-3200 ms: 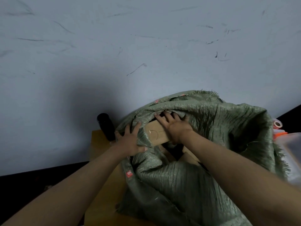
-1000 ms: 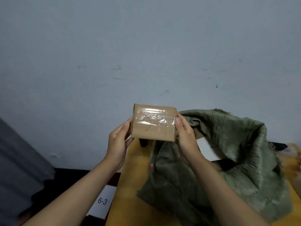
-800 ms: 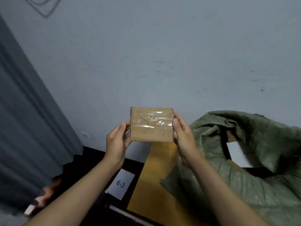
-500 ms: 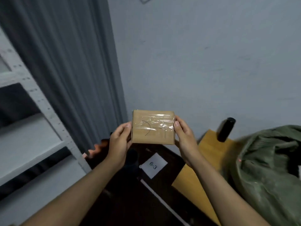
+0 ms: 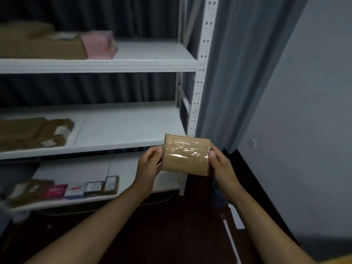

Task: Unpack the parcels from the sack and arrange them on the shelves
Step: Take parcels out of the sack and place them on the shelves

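Observation:
I hold a small brown cardboard parcel [image 5: 185,155] wrapped in clear tape, with pen marks on its face, out in front of me. My left hand [image 5: 148,164] grips its left edge and my right hand [image 5: 221,164] grips its right edge. It hovers in front of the right end of a white metal shelf unit, level with the middle shelf [image 5: 122,128]. The sack is out of view.
The top shelf [image 5: 152,56] carries brown boxes and a pink parcel [image 5: 99,44]. Brown parcels [image 5: 34,132] lie at the middle shelf's left. The bottom shelf [image 5: 123,168] holds several small boxes [image 5: 76,189]. A grey curtain [image 5: 238,73] and wall stand to the right; the floor is dark.
I lifted the parcel out of the sack with both hands and turned left from the table; the view now faces the shelves, and the sack and table have left the view.

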